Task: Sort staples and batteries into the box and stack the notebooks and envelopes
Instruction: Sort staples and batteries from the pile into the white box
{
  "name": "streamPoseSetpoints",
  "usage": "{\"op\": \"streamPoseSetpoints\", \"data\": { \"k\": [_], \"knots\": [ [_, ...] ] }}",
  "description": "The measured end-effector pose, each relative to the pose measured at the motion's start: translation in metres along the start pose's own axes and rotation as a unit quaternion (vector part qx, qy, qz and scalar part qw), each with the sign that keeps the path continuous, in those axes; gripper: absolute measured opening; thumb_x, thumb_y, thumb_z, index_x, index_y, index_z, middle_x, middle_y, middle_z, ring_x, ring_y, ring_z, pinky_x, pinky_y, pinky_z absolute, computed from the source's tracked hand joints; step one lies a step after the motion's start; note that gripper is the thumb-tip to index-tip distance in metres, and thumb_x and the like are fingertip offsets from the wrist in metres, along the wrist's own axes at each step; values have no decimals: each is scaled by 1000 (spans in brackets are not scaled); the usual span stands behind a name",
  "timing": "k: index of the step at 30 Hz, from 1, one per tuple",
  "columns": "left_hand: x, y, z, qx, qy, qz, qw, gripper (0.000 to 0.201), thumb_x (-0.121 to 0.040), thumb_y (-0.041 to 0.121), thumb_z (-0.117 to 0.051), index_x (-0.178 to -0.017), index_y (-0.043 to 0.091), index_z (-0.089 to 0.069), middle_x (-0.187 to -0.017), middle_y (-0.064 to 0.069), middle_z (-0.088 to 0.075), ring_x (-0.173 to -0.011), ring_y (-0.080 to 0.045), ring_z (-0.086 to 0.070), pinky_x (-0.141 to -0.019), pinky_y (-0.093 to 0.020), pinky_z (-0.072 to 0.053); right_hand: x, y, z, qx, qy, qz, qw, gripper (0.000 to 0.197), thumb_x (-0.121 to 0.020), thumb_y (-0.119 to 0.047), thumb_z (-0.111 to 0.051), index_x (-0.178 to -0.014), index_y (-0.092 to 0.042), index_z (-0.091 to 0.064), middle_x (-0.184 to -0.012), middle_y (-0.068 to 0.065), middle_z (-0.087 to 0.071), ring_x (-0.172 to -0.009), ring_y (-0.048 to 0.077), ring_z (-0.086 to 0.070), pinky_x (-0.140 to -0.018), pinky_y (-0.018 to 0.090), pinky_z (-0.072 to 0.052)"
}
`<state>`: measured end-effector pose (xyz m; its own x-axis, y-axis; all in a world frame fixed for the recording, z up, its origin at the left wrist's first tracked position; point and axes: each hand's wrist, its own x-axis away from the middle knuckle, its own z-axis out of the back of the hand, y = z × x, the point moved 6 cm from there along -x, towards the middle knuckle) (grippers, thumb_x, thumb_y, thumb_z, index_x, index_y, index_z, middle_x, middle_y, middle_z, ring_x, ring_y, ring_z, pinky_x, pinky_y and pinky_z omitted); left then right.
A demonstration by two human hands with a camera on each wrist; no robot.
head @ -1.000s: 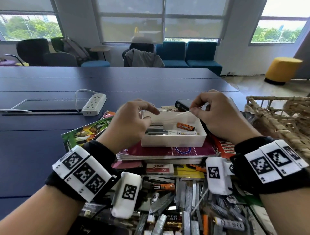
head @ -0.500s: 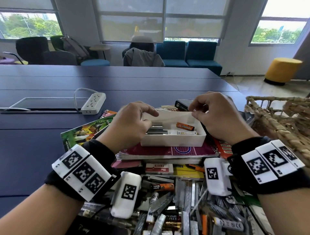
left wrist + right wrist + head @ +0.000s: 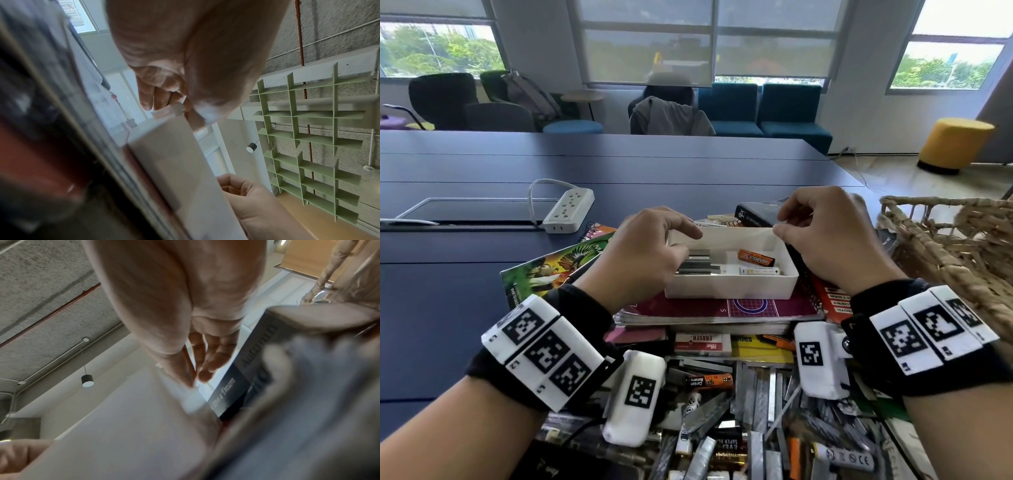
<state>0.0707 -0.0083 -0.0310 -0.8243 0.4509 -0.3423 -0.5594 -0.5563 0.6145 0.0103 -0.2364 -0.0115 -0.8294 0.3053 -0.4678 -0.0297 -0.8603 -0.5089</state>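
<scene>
A white box sits on a maroon notebook atop a stack. Inside lie grey staple strips, an orange battery and a white battery. My left hand and right hand hover over the box, each pinching one end of a thin clear strip stretched between them. In the left wrist view, the fingers pinch a small pale end above the box wall. The right hand's thumb and fingers pinch above the box.
A heap of loose staple strips and batteries lies nearest me, with an eraser pack. A green-covered notebook pokes out left, a black book lies behind the box, a woven basket stands right, and a power strip lies far left.
Half a second ago both hands were close over the box's far rim with no strip showing. Now they have lifted slightly apart and the clear strip is stretched between them.
</scene>
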Motion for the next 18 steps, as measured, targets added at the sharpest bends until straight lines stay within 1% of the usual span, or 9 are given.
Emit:
{"op": "streamPoseSetpoints", "data": {
  "k": [2, 3, 5, 9, 10, 11, 14, 16, 18],
  "knots": [
    [0, 1, -1, 0, -3, -2, 1000, 27, -90, 5, -65, -104, 24, -78, -114, 16, -69, -62, 1, -46, -59, -6, -34, 0, -2, 2, -4, 7, 12, 1000, 11, -84, -22, -82, -82, -26, -73, -78, -11, -69, -77, 5, -64, -70, 16, -50],
    [0, 1, -1, -1, -4, -2, 1000, 26, -90, 5, -65, -104, 24, -78, -115, 16, -69, -62, 3, -47, -59, -5, -34, 0, -3, 3, -6, 10, 16, 1000, 10, -84, -20, -82, -84, -26, -74, -79, -11, -69, -76, 4, -64, -69, 11, -46],
    [0, 1, -1, -3, -5, -2, 1000, 26, -91, 5, -65, -104, 24, -78, -117, 15, -69, -63, 8, -48, -60, -4, -34, 0, -4, 3, -11, 11, 18, 1000, 10, -85, -18, -81, -84, -25, -75, -80, -11, -70, -77, 3, -65, -69, 10, -46],
    [0, 1, -1, -8, -7, -2, 1000, 27, -90, 6, -65, -104, 25, -78, -118, 16, -69, -64, 9, -48, -61, -5, -33, 0, -4, 0, -8, 7, 20, 1000, 10, -86, -16, -79, -85, -25, -75, -81, -12, -71, -79, 5, -66, -73, 24, -54],
    [0, 1, -1, -9, -7, 0, 1000, 27, -90, 6, -65, -104, 25, -78, -117, 17, -69, -64, 8, -48, -61, -6, -33, 0, -4, 0, -8, 7, 21, 1000, 10, -86, -15, -78, -85, -25, -75, -81, -12, -71, -79, 5, -66, -73, 23, -54],
    [0, 0, -1, -9, -7, 2, 1000, 27, -90, 6, -65, -104, 26, -78, -116, 17, -69, -63, 6, -48, -61, -7, -33, 0, -4, 0, -9, 7, 21, 1000, 11, -86, -14, -78, -85, -25, -76, -81, -12, -71, -80, 4, -66, -72, 19, -52],
    [1, 1, -2, -8, -10, 2, 1000, 28, -90, 6, -65, -104, 26, -78, -116, 16, -69, -63, 5, -47, -60, -9, -32, 0, -5, 1, -11, 8, 21, 1000, 12, -86, -11, -77, -86, -23, -77, -80, -10, -71, -78, 1, -65, -64, 0, -41],
    [1, 1, -2, -8, -13, 2, 1000, 28, -90, 6, -65, -105, 26, -77, -117, 16, -68, -63, 8, -48, -61, -8, -32, -1, -5, 1, -11, 5, 20, 1000, 11, -86, -11, -77, -86, -22, -77, -80, -10, -71, -77, -1, -63, -61, -2, -39],
    [1, 2, -1, -6, -15, 5, 1000, 28, -91, 6, -65, -106, 26, -77, -116, 16, -68, -63, 8, -47, -61, -10, -32, 0, -6, 1, -4, 6, 20, 1000, 10, -86, -13, -77, -87, -23, -77, -81, -10, -71, -78, -1, -63, -60, -1, -38]
  ]
}}
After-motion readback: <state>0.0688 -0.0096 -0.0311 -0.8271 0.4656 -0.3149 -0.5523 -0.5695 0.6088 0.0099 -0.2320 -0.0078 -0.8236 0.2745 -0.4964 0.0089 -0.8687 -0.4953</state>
